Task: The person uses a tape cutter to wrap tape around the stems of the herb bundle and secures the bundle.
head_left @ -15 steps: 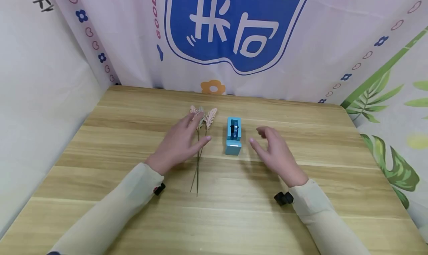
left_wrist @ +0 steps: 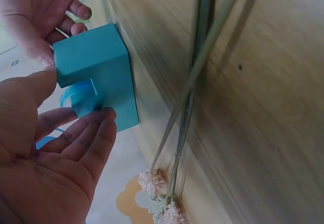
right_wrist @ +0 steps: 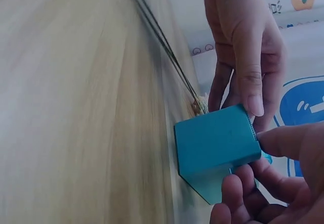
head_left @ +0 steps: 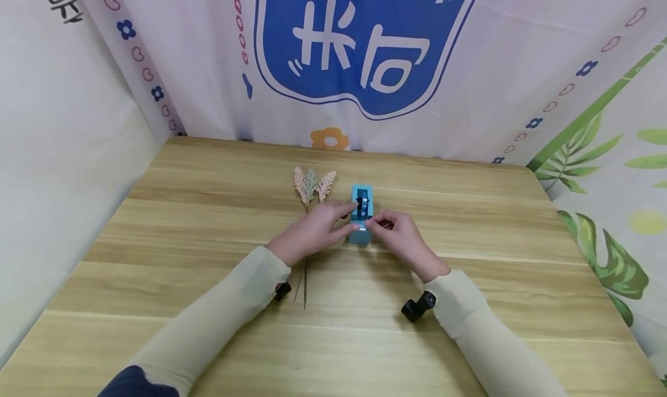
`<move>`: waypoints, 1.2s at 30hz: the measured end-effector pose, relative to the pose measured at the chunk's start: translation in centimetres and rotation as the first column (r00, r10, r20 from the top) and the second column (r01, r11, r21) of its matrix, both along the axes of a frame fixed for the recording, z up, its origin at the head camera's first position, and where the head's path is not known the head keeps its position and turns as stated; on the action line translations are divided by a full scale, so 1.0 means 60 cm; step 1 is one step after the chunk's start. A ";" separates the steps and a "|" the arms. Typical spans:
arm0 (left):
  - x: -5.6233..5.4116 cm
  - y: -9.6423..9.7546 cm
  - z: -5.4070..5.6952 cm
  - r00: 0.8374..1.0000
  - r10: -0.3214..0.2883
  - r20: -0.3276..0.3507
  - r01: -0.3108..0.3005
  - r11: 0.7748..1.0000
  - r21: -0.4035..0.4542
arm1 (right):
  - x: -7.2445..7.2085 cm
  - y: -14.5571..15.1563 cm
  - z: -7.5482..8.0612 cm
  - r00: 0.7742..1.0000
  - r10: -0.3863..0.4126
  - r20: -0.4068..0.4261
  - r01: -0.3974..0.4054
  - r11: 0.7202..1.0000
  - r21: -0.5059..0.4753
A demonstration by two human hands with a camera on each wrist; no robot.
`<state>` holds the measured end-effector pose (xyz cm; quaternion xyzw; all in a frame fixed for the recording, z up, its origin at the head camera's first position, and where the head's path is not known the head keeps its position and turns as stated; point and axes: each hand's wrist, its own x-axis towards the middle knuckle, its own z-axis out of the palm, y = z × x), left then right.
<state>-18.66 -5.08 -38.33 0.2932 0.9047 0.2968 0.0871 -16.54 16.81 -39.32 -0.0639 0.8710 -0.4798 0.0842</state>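
Observation:
A blue tape dispenser [head_left: 359, 237] with a roll of tape [head_left: 363, 202] in it stands on the wooden table. My left hand [head_left: 316, 230] steadies it from the left, thumb by the front cutting edge and fingers along the side, as the left wrist view shows on the dispenser [left_wrist: 93, 57]. From the other side my right hand [head_left: 405, 238] pinches at the serrated edge with thumb and index finger, where the tape's end lies; its other fingers are curled. The clear tape itself hardly shows there. Artificial flower stems [head_left: 305, 281] lie partly beneath the left forearm and hand.
Pink and pale green flower heads [head_left: 311, 183] point to the table's back edge. A printed curtain [head_left: 219, 113] hangs behind the table [head_left: 469, 200]. Black wrist cameras [head_left: 418, 307] are strapped under both cuffs.
Both hands have closed in on the dispenser: the left moved right from over the flowers to its side, the right moved left to its cutting edge. The flower heads are uncovered now.

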 end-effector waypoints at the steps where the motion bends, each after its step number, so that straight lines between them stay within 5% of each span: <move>1: -0.001 0.001 -0.001 1.000 -0.003 0.002 0.003 1.000 -0.003 | 0.000 -0.002 0.000 1.000 -0.012 0.025 0.012 1.000 -0.016; 7: -0.008 0.005 0.000 1.000 -0.018 -0.015 0.018 1.000 -0.003 | -0.003 -0.005 0.005 0.991 -0.046 0.127 0.060 0.993 -0.105; 16: -0.010 0.009 0.004 0.999 -0.026 -0.040 0.027 1.000 0.011 | -0.001 -0.012 0.008 0.983 -0.098 0.156 0.126 0.975 -0.183; 24: -0.005 0.012 0.004 0.999 -0.012 -0.052 0.012 1.000 -0.018 | -0.006 -0.007 0.007 0.942 -0.087 0.324 0.222 0.886 -0.407; 36: 0.001 0.012 0.000 0.999 0.006 -0.035 -0.007 0.999 -0.044 | -0.007 -0.015 0.012 0.931 -0.096 0.353 0.240 0.889 -0.390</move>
